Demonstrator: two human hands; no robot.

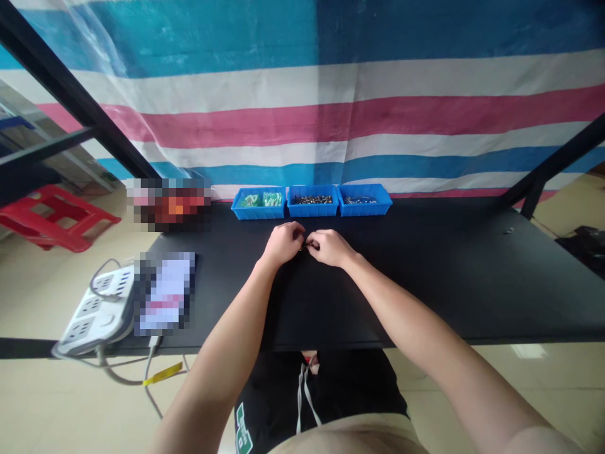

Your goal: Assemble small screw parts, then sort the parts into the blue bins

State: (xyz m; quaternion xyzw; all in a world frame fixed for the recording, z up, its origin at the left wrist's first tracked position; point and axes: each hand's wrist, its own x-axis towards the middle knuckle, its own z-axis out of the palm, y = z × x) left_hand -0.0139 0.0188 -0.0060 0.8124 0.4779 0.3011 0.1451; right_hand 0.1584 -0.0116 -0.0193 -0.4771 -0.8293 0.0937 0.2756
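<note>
Both hands meet over the middle of the black table point(401, 284), just in front of the blue bins. My left hand point(285, 241) has its fingers curled at a small dark, brassy piece point(304, 246) that shows in the gap between the hands. From the other side, my right hand point(328, 246) pinches the same piece between thumb and fingertips. The piece is too small to name. Behind them, the middle blue bin point(312, 209) holds many small metal parts. The left blue bin point(259, 213) has green and white packets, and the right blue bin point(366, 209) has silvery parts.
A white power strip point(99, 309) with cables sits at the table's left edge, beside a blurred phone-like object point(167, 293). A blurred red item point(174, 209) lies at the back left. One small metal piece point(509, 231) lies far right. A red stool point(61, 217) stands on the floor.
</note>
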